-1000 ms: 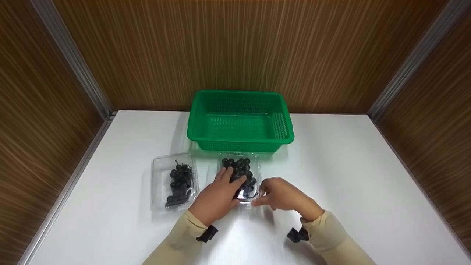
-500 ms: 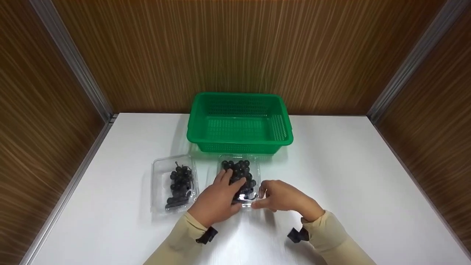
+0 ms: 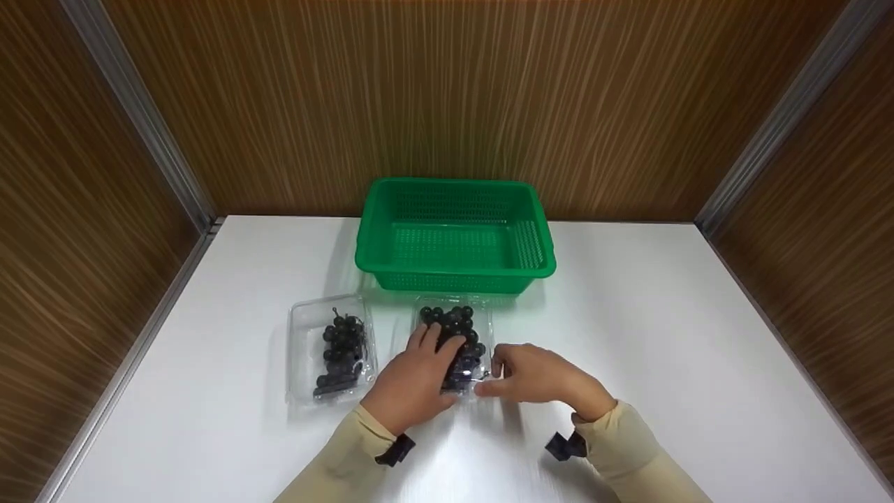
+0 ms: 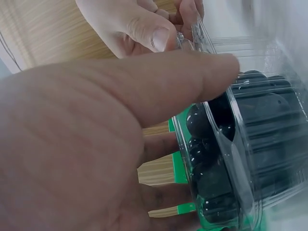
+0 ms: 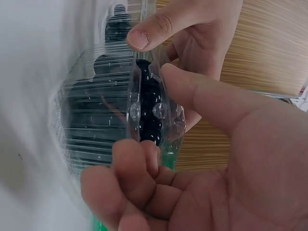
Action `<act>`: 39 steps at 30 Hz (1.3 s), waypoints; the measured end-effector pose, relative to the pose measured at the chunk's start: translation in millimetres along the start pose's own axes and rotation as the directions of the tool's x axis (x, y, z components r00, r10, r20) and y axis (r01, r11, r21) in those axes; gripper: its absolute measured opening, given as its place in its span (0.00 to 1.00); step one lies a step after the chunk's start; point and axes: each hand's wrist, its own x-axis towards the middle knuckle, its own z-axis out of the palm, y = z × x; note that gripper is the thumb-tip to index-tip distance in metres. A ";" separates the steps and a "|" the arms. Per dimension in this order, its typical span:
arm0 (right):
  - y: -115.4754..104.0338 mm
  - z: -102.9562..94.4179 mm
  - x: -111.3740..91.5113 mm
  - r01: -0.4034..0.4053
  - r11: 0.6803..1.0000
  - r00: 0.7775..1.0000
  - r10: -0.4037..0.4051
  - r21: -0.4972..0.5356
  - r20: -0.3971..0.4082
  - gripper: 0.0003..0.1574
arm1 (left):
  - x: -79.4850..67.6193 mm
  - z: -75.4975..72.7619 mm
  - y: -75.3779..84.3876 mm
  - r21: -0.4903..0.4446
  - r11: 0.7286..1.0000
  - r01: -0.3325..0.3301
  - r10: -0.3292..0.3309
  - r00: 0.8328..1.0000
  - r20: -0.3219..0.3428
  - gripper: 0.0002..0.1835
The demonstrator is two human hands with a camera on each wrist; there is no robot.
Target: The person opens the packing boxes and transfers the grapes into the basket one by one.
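Observation:
A clear plastic clamshell box (image 3: 482,321) of dark grapes (image 3: 457,321) lies in front of the green basket. My left hand (image 3: 411,381) rests across its lid with fingers spread, the thumb lying at the front edge. At the front right corner, my right hand (image 3: 534,374) pinches the box's edge between thumb and curled fingers. The right wrist view shows a gap between lid and base at the front, with grapes (image 5: 150,103) visible through it. In the left wrist view my left thumb (image 4: 192,77) touches the rim.
A second clear box (image 3: 305,349) holding dark grapes (image 3: 343,346) sits to the left on the white table (image 3: 670,335). Behind the boxes stands a green plastic basket (image 3: 455,270), close to the wood-grain back wall (image 3: 461,91).
Both hands stay at nearly the same places on the box. The bright glare on the front of its lid has faded. The whole head view has shifted slightly.

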 end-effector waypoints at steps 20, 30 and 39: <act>15.6 -1.1 7.7 0.066 0.997 0.997 -0.067 0.049 0.030 0.13 | 2.1 0.0 -4.2 0.022 1.000 -0.016 0.017 0.999 -0.034 0.49; 11.1 2.0 8.2 0.086 0.992 0.994 -0.092 0.092 0.054 0.17 | 2.1 -0.5 -1.1 0.050 0.999 -0.016 0.017 1.000 -0.023 0.47; 7.1 6.5 6.9 0.088 0.993 0.995 -0.092 0.078 0.048 0.15 | 1.2 0.6 -2.0 0.044 0.999 -0.021 0.023 0.999 -0.039 0.46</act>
